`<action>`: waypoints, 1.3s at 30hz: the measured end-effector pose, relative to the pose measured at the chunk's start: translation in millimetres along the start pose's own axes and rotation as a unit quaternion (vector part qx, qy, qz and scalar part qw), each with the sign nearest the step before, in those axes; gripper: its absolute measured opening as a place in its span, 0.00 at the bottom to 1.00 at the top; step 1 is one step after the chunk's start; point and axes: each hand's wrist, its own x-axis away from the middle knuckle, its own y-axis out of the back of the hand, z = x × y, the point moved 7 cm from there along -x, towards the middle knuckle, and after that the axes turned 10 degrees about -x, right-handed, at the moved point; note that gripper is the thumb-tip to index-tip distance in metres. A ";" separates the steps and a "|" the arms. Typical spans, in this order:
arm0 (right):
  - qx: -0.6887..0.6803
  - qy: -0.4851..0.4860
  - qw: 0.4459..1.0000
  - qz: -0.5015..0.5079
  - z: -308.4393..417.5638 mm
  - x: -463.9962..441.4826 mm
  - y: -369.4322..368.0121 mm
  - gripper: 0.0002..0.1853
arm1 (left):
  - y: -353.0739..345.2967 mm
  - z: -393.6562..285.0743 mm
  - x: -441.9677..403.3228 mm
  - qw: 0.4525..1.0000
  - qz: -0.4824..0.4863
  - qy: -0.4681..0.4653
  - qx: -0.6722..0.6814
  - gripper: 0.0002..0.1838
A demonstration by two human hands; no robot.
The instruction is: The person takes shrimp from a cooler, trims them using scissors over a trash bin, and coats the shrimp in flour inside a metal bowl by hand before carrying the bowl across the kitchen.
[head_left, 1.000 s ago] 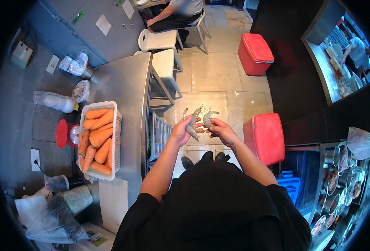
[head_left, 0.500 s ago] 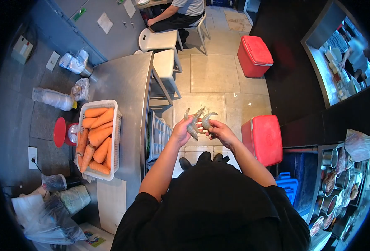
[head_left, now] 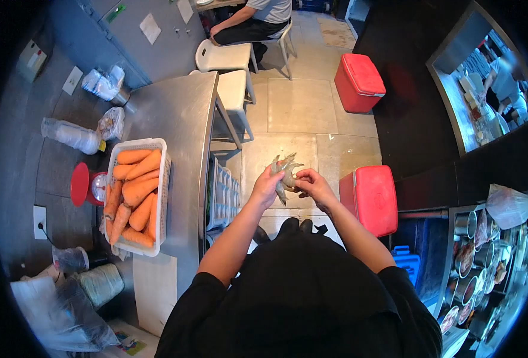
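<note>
Several raw grey shrimp [head_left: 289, 174] are gathered in front of my body, over the tiled floor. My left hand [head_left: 265, 187] is closed around them, with heads and tails sticking out past the fingers. From the other side, my right hand [head_left: 316, 188] pinches one shrimp at the right of the bunch, its fingertips close against it. The two hands almost meet, and the fingers partly hide where the shrimp overlap.
On the steel table [head_left: 183, 113] to my left stands a white basket [head_left: 164, 197] of carrots [head_left: 138, 192], beside a red scale [head_left: 80, 184]. Two red cooler boxes [head_left: 368, 200] line the right side. White stools [head_left: 228, 56] and a seated person [head_left: 264, 24] are ahead.
My right hand has brought its curved shrimp left against those in my left hand, so they now form one bunch. The view has shifted slightly.
</note>
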 end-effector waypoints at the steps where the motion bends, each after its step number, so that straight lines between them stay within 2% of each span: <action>1: -0.003 0.002 1.000 -0.004 2.8 4.7 -0.6 0.14 | -0.2 1.2 -2.6 1.000 0.004 0.002 -0.003 0.22; 4: -0.028 -0.004 1.000 -0.001 1.2 14.9 4.2 0.17 | 0.9 3.8 -13.7 0.999 -0.010 -0.016 0.031 0.23; 6: -0.060 -0.061 0.996 0.013 -11.8 16.9 8.0 0.19 | -4.7 -7.0 -10.2 0.998 -0.027 -0.027 0.057 0.23; 14: -0.042 -0.053 0.994 0.086 -26.0 27.5 -12.6 0.24 | -25.6 -22.1 -6.5 0.995 -0.003 -0.018 0.094 0.23; 18: -0.093 -0.092 0.987 0.094 -31.8 22.8 -19.3 0.22 | -25.4 -19.5 -8.5 0.993 -0.003 -0.019 0.112 0.22; 21: -0.055 -0.087 0.989 0.105 -34.8 15.2 -18.6 0.21 | -23.5 -11.8 -8.7 0.992 -0.018 -0.009 0.123 0.22; 25: 0.014 -0.068 0.989 0.129 -33.6 10.5 -19.2 0.24 | -21.7 -5.2 -7.9 0.996 0.017 -0.019 0.087 0.22; 28: 0.036 -0.075 0.987 0.137 -33.5 10.9 -17.7 0.22 | -23.9 -5.4 -5.0 0.997 0.042 -0.038 0.054 0.26; 30: 0.038 -0.070 0.987 0.142 -33.2 11.4 -16.9 0.21 | -28.5 -7.3 -0.2 0.999 0.039 -0.032 -0.008 0.28; 33: 0.035 -0.078 0.987 0.140 -30.9 13.8 -14.5 0.20 | -36.2 -7.2 -1.1 0.998 0.045 -0.028 -0.033 0.31; 35: -0.005 -0.099 0.987 0.126 -28.7 18.1 -10.1 0.18 | -40.6 -5.1 -6.9 0.998 0.049 -0.028 -0.032 0.32; 39: -0.025 -0.077 0.988 0.129 -27.6 18.8 7.2 0.15 | -56.8 -1.0 -17.2 0.999 0.040 -0.023 -0.015 0.33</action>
